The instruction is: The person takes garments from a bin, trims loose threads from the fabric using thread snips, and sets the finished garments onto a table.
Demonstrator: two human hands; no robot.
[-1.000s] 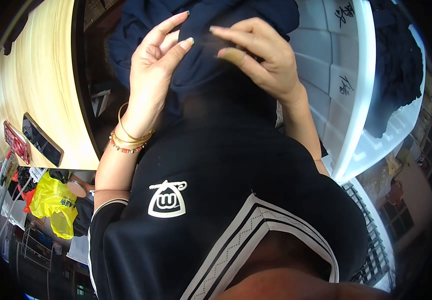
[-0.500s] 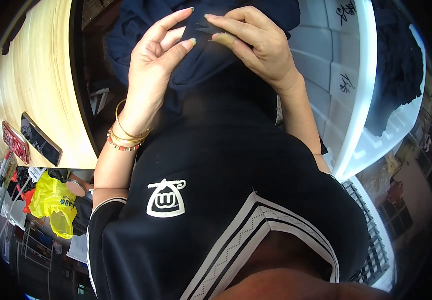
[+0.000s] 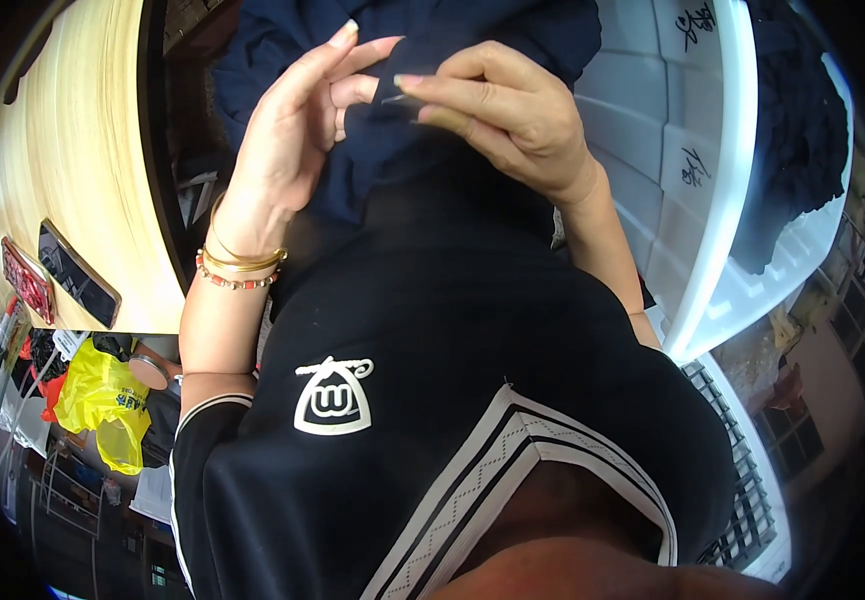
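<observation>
Above dark blue cloth (image 3: 382, 160), the right hand (image 3: 527, 115) pinches a small metal tool (image 3: 393, 98), its fingers (image 3: 462, 93) partly hiding it; the left hand (image 3: 292, 125) is loosely spread. A wooden table (image 3: 72, 150) with a phone (image 3: 80, 275) stands left, a white bin (image 3: 642, 130) right.

The head fisheye looks down over the shirt (image 3: 452, 320), close beneath, to the left grip (image 3: 297, 125) and right grip (image 3: 517, 115) farther out; the worktop (image 3: 72, 160) curves at the rim, left of both.
</observation>
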